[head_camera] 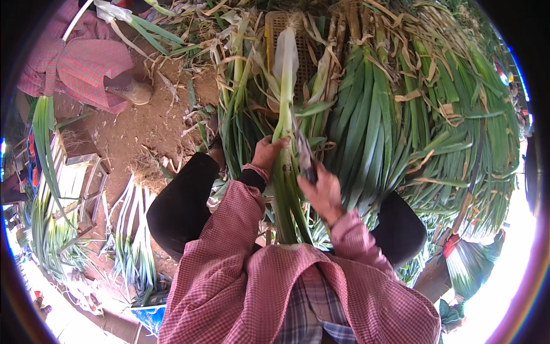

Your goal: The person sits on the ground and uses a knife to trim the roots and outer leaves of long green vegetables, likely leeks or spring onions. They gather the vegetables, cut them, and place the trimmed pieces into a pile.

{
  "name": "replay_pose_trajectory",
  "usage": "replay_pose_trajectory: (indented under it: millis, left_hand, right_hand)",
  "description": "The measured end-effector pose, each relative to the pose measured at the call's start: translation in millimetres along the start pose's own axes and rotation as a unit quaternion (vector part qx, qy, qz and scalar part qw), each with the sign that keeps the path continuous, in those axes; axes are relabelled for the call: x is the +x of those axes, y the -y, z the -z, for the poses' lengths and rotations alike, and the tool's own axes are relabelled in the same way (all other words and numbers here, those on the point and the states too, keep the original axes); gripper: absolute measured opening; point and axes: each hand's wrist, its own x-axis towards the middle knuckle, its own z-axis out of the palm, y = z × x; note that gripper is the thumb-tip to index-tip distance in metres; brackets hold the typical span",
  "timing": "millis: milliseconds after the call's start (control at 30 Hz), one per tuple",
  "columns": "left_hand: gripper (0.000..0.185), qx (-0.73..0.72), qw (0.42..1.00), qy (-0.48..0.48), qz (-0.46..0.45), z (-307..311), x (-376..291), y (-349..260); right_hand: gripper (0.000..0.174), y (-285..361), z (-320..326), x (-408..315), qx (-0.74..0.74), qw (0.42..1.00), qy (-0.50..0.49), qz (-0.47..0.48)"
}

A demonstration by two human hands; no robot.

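A long leek-like green onion point(286, 96) lies lengthwise in front of me, roots at the far end and green leaves towards my lap. My left hand point(265, 155) grips it where the pale stalk turns into leaves, thumb across the top. In my right hand point(323, 192) is the dark handle of a knife point(303, 150). Its blade points away from me along the right side of the stalk, close against it; whether it cuts in cannot be told. Loose whitish skin point(282, 56) hangs about the upper stalk.
A large heap of untrimmed onions point(442, 129) fills the right side. A woven yellowish crate point(307, 56) stands beyond the stalk. Onions with white stalks point(131, 223) lie on the earth floor point(116, 133) at left. Another person in a checked garment point(92, 60) is at upper left.
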Motion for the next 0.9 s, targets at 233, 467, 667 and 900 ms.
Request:
replay_pose_trajectory:
  millis: [233, 467, 667, 900]
  left_hand:
    - [0.043, 0.002, 1.0, 0.007, -0.02, -2.6, -6.8, -2.8]
    - [0.03, -0.101, 0.962, 0.05, -0.25, 38.5, 16.3, -1.8]
    - [0.051, 0.451, 0.841, -0.204, -0.219, 73.5, 54.1, -148.5]
    - [0.08, 0.521, 0.842, 0.0, -0.142, -17.6, 94.2, 13.6]
  right_hand:
    - [0.049, -8.3, -0.8, -16.9, 0.062, 0.997, 0.049, -0.004]
    - [0.037, -14.3, 10.5, -26.1, 0.028, 0.998, -0.052, -0.007]
    - [0.041, -23.6, 41.7, -50.0, 0.049, 0.995, -0.079, -0.046]
    - [0.047, -33.8, 42.0, -38.8, 0.116, 0.99, -0.081, -0.027]
